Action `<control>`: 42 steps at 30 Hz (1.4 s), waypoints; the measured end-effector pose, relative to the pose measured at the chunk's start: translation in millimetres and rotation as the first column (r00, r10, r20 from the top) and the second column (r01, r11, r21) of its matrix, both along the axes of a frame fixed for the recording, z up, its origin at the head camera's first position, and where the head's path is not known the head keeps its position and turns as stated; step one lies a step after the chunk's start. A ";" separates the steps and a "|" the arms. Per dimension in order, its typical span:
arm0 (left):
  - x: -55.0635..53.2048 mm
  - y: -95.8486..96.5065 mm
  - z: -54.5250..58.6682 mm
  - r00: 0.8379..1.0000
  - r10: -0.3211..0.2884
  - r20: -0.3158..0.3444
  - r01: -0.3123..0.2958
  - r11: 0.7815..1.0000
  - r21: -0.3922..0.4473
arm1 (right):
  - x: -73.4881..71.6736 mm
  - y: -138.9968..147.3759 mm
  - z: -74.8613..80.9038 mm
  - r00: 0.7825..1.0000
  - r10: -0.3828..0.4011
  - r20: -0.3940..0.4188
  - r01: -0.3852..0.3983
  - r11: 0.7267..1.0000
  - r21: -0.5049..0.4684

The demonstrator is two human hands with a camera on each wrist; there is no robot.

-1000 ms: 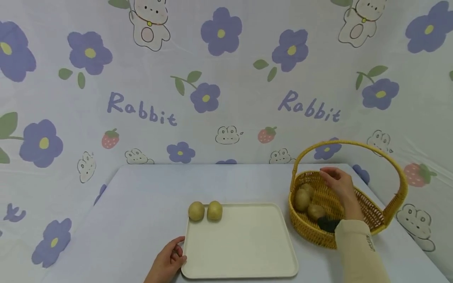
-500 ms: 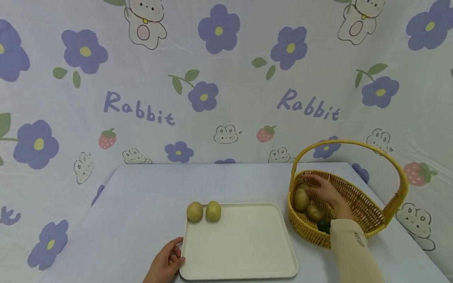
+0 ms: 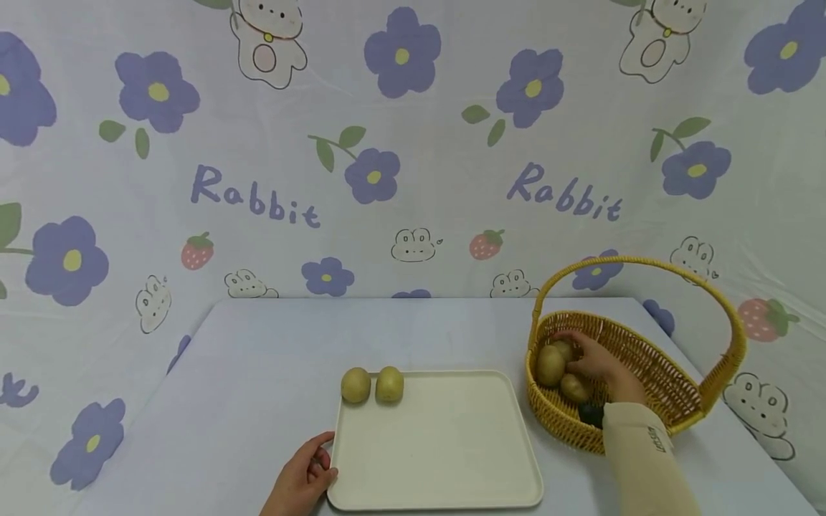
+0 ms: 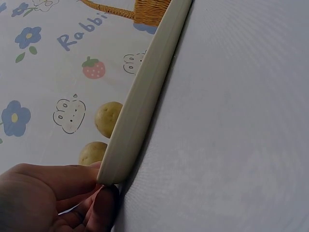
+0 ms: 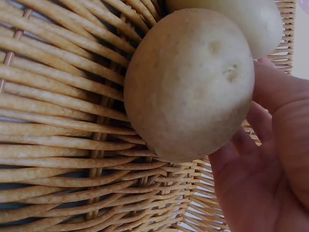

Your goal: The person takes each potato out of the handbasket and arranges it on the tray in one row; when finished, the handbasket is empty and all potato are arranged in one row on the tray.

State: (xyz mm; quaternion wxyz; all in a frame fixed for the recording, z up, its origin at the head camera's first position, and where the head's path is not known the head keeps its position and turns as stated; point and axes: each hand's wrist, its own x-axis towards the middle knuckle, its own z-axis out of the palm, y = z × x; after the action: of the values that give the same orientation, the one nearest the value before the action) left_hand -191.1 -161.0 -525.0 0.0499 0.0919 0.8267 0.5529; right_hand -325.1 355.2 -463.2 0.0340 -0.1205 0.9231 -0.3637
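Note:
My left hand (image 3: 303,473) grips the left edge of a cream tray (image 3: 439,444), pinching its side wall in the left wrist view. Two potatoes (image 3: 355,385) sit side by side at the tray's back left corner. On the right, my right hand (image 3: 596,365) reaches into a wicker basket (image 3: 645,344). Its thumb and fingers go round the rear potato (image 3: 564,350), their tips partly hidden. Close by lie two more potatoes, one at the left wall (image 3: 551,366) and one nearer the front (image 3: 575,388). A large potato (image 5: 190,84) fills the right wrist view beside the palm.
A tall arched handle (image 3: 635,259) rises over the basket. Low in the basket lies a dark object (image 3: 590,413), partly covered by the right sleeve. The white table (image 3: 277,344) ends at a patterned cloth backdrop (image 3: 413,143).
My right hand has moved left and down inside the basket, from above the potatoes to the rear one, its fingers closing in. My left hand stays on the tray edge.

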 end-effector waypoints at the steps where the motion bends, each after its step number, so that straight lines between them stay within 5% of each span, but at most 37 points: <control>1: 0.2 0.0 -0.2 1.000 -0.001 -0.004 0.001 1.000 -0.006 | 1.9 0.0 0.5 1.000 -0.018 -0.009 0.018 1.000 0.014; 6: -0.4 0.0 0.9 0.999 -0.002 -0.044 0.001 1.000 -0.030 | 7.9 1.6 10.0 0.987 -0.139 -0.083 0.143 0.988 0.050; 10: -1.6 0.6 1.0 0.997 -0.008 -0.080 0.004 0.999 -0.041 | 13.4 4.8 35.3 0.979 -0.189 -0.081 0.189 0.982 -0.013; 16: -1.6 1.1 -2.6 0.998 0.018 -0.064 -0.022 0.998 -0.065 | 31.9 -6.9 84.6 0.996 0.035 -0.081 -0.039 0.998 -0.048; 20: -1.7 1.7 -1.9 0.998 0.036 -0.050 -0.040 0.997 -0.070 | 42.2 -37.9 96.6 0.982 0.155 -0.111 -0.171 0.973 -0.155; 23: -2.1 2.7 -0.3 0.998 0.037 -0.048 -0.040 0.997 -0.066 | 43.7 -72.4 87.3 0.981 0.153 -0.122 -0.178 0.957 -0.231; 29: -2.7 3.6 0.1 0.998 0.052 -0.038 -0.054 0.997 -0.049 | 41.4 -152.1 42.6 0.986 0.112 -0.121 -0.145 0.937 -0.318; 36: -0.9 4.8 -0.9 0.998 0.049 -0.036 -0.051 0.997 -0.063 | 27.4 -207.5 -11.0 0.983 0.126 -0.134 -0.153 0.964 -0.217; 42: 3.2 6.4 1.8 0.998 0.051 -0.041 -0.053 0.997 -0.057 | 22.1 -225.9 -25.0 0.979 0.148 -0.139 -0.169 0.973 -0.155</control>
State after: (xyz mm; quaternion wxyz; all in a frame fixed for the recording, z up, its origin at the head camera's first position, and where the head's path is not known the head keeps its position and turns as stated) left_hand -188.0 -154.6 -523.2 0.0219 0.0796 0.8453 0.5279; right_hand -303.0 129.3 -488.2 -0.0055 -0.2191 0.8772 -0.4273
